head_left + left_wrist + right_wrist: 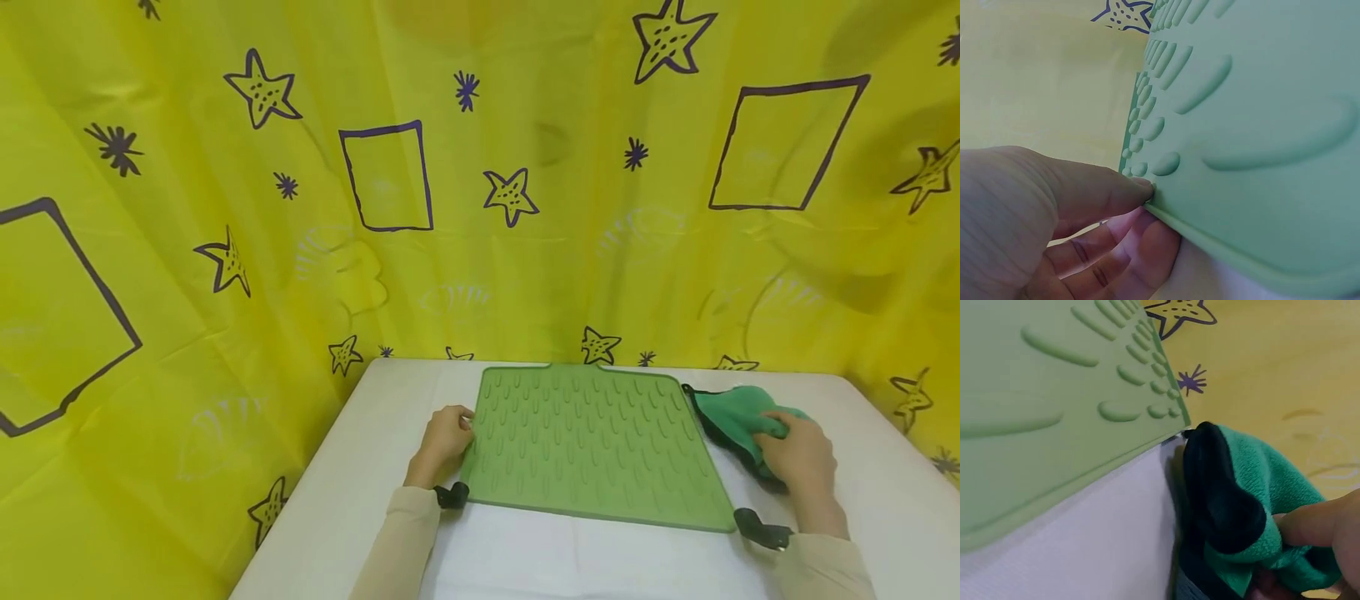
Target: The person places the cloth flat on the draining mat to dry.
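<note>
A light green mat point(585, 450) with raised oblong ridges and a tab at its far edge lies on the white table. My left hand point(448, 433) pinches the mat's left edge; in the left wrist view its thumb point(1104, 194) is on top and the fingers curl beneath the rim. On the right, my right hand point(799, 454) grips a bunched green cloth point(738, 412) with dark edging. The right wrist view has the cloth point(1260, 469) folded up between thumb and fingers, close beside the mat's right edge. Part of the cloth is hidden by the hand.
The white table point(330, 517) extends around the mat on both sides and in front. A yellow curtain point(450, 275) printed with dark stars and squares hangs behind the table and along its sides. Black straps point(761, 529) show near both wrists.
</note>
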